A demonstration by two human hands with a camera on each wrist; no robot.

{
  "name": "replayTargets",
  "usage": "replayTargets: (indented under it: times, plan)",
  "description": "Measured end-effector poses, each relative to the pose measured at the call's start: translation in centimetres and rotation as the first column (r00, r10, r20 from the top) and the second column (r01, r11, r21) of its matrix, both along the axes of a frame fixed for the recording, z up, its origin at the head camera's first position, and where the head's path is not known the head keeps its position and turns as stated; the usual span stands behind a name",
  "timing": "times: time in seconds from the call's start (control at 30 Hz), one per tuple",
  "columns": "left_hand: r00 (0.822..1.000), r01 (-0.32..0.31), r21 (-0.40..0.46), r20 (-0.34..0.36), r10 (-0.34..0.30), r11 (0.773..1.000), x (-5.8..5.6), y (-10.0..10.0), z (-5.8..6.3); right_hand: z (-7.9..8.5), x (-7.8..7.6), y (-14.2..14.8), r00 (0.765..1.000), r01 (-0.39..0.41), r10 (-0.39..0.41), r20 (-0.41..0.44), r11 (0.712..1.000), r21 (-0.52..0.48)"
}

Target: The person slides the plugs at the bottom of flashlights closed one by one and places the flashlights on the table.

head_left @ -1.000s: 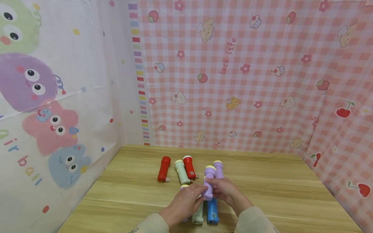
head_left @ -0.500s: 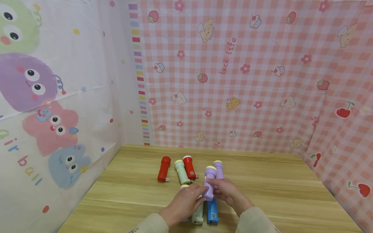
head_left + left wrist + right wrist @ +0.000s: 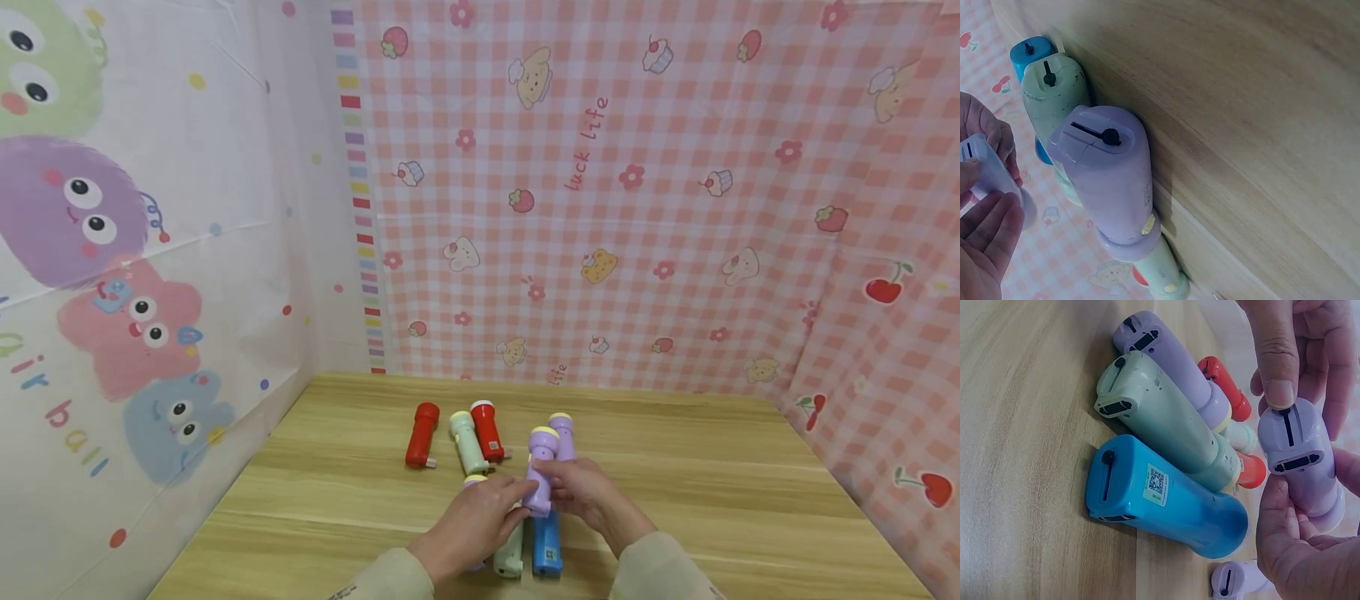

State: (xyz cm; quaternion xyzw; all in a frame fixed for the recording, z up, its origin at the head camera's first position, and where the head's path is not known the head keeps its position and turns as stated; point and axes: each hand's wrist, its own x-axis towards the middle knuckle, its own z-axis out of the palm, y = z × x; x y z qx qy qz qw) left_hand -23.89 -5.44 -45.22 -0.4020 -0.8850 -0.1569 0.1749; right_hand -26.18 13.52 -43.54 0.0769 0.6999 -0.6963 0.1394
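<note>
My right hand grips a purple flashlight with a pale yellow rim, its lens end pointing away. My left hand pinches the tail end. In the right wrist view, the left thumb presses at the end of the dark slot in the purple flashlight's tail, beside a black port. Below the hands lie a blue flashlight and a pale green flashlight. Another purple flashlight lies under my left hand, mostly hidden in the head view.
Farther back on the wooden table lie a red flashlight with a metal plug sticking out, a light green flashlight, a red flashlight with a white rim, and a purple one. Patterned cloths surround the table.
The held purple flashlight has shifted very slightly to the right along with my right hand. The other flashlights have stayed where they were.
</note>
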Motion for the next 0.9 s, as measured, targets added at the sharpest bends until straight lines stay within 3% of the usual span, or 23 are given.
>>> replayTargets:
  times: [0.27, 0.57, 0.9]
  plan:
    - [0.999, -0.024, 0.014, -0.035, 0.024, 1.0, -0.1, 0.0, 0.0, 0.2, 0.1, 0.1, 1.0, 0.011, -0.011, -0.01, 1.0, 0.0]
    - [0.993, -0.096, 0.015, 0.07, 0.095, 0.995, -0.3, -0.5, 0.1, 0.2, 0.1, 0.3, 1.0, 0.027, -0.026, -0.015, 1.0, 0.016]
    - [0.957, -0.212, -0.04, 0.192, 0.216, 0.976, -0.3, -1.0, 0.2, 0.3, 0.1, 0.9, 0.999, 0.04, -0.04, 0.003, 0.998, 0.039]
